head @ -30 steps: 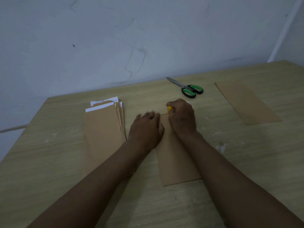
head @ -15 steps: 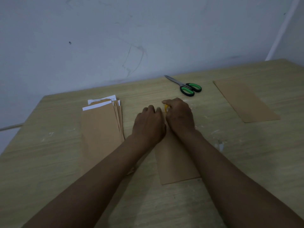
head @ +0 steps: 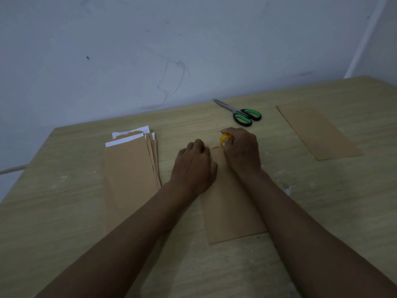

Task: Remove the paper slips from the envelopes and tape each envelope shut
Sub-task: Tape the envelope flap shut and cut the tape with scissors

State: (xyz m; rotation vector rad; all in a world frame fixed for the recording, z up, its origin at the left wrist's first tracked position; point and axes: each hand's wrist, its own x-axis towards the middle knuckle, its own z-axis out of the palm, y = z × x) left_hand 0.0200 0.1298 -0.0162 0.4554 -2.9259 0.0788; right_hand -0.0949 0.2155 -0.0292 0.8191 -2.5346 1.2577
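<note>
A brown envelope (head: 227, 214) lies lengthwise on the wooden table (head: 64, 211) in front of me. My left hand (head: 193, 166) lies over its upper left part with the fingers bent down onto the far end. My right hand (head: 241, 151) grips a small yellow tape roll (head: 225, 139) at the envelope's far edge. A stack of brown envelopes (head: 131, 175) with white paper slips (head: 126, 139) sticking out of the tops lies to the left. Another flat brown envelope (head: 318, 132) lies alone at the right.
Scissors with green and black handles (head: 242, 114) lie behind my hands, near the wall. The grey wall runs along the table's far edge. A small white scrap (head: 287, 191) lies on the table right of my right forearm.
My right hand has shifted a little to the right along the envelope's far edge, so more of the yellow tape roll shows. My left hand has closed in on the same edge.
</note>
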